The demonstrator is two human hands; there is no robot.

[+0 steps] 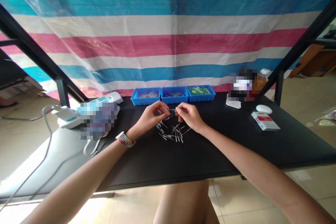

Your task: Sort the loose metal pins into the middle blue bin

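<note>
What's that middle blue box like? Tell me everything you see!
The middle blue box is a rectangular, open-topped tray that looks like plastic. It stands upright on the black table, in front of the striped sheet, between two more blue boxes; whether their sides touch is hard to tell. Thin metal pieces lie jumbled inside.

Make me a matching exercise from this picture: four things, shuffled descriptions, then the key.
Things
1. Bracelet
2. Right hand
3. Rightmost blue tray
4. Loose metal pins

Descriptions
A. contains green items
B. scattered on the black table
C. multicoloured
D. pinching a thin metal piece

Pairs: 1-C, 2-D, 3-A, 4-B
</note>
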